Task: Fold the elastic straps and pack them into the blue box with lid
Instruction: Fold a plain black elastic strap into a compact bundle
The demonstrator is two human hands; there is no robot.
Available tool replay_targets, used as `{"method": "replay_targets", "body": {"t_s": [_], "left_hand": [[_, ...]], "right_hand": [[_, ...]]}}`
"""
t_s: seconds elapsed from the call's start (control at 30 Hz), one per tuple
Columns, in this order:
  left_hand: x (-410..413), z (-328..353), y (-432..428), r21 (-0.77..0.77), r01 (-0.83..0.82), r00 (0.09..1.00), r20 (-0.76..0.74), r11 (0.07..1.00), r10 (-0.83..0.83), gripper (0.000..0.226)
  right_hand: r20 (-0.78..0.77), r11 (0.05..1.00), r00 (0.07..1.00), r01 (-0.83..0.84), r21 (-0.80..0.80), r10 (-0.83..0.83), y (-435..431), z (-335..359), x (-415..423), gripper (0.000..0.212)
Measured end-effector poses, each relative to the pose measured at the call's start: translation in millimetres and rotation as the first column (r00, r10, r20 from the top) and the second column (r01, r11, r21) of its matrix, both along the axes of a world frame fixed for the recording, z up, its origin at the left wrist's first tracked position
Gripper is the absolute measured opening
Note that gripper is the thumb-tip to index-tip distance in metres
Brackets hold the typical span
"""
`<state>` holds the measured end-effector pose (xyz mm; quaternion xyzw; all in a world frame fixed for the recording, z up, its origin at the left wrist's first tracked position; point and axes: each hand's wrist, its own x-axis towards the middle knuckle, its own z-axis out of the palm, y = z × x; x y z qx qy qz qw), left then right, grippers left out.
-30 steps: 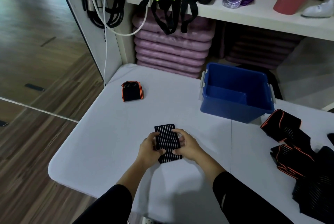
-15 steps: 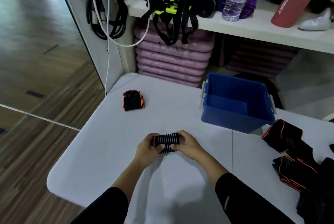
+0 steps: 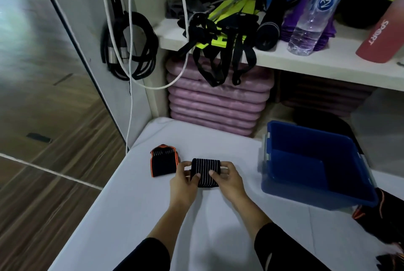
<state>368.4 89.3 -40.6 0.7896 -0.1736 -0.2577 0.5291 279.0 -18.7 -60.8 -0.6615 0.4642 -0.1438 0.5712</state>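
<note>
A black striped strap (image 3: 205,172), folded into a compact bundle with thin white lines running along it, is being pinched at both ends by the left hand (image 3: 183,183) and the right hand (image 3: 229,180) low over the white table (image 3: 142,216). Just to its left, a folded orange-edged strap (image 3: 162,163), also black, is lying flat on the table. The blue box (image 3: 317,168) is standing open-topped to the right. Unfolded straps (image 3: 376,211), black with orange trim, are lying heaped by its near right corner.

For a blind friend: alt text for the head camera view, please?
Left hand and right hand hold a folded striped elastic strap at a white table, beside a folded orange-edged strap; an open blue box stands to the right.
</note>
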Motion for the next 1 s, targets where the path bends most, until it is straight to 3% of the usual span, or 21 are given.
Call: {"method": "replay_targets", "body": {"t_s": [0.13, 0.27, 0.43, 0.77, 1.0], "left_hand": [[25.5, -11.1, -26.9, 0.001, 0.014, 0.997, 0.071, 1.000, -0.014, 0.033], [39.1, -27.5, -40.8, 0.127, 0.156, 0.966, 0.187, 0.980, -0.178, 0.050], [40.5, -42.5, -44.1, 0.235, 0.228, 0.900, 0.321, 0.945, -0.296, 0.053], [34.2, -33.6, -34.4, 0.262, 0.224, 0.870, 0.380, 0.939, -0.314, 0.050], [1.0, -15.0, -6.4, 0.288, 0.152, 0.855, 0.443, 0.946, -0.272, 0.032]], "right_hand": [[-0.007, 0.999, 0.999, 0.034, -0.036, -0.034, -19.4, -13.4, 30.5, 0.036], [-0.039, 0.992, 0.998, 0.048, -0.116, -0.052, -30.5, -25.4, 43.0, 0.036], [-0.049, 0.972, 0.997, 0.044, -0.231, -0.056, -31.3, -33.0, 44.4, 0.056], [-0.027, 0.983, 0.997, 0.063, -0.171, -0.068, -21.3, -28.0, 26.8, 0.062], [-0.025, 0.976, 0.998, 0.047, -0.211, -0.053, 13.4, -1.3, -40.2, 0.035]]}}
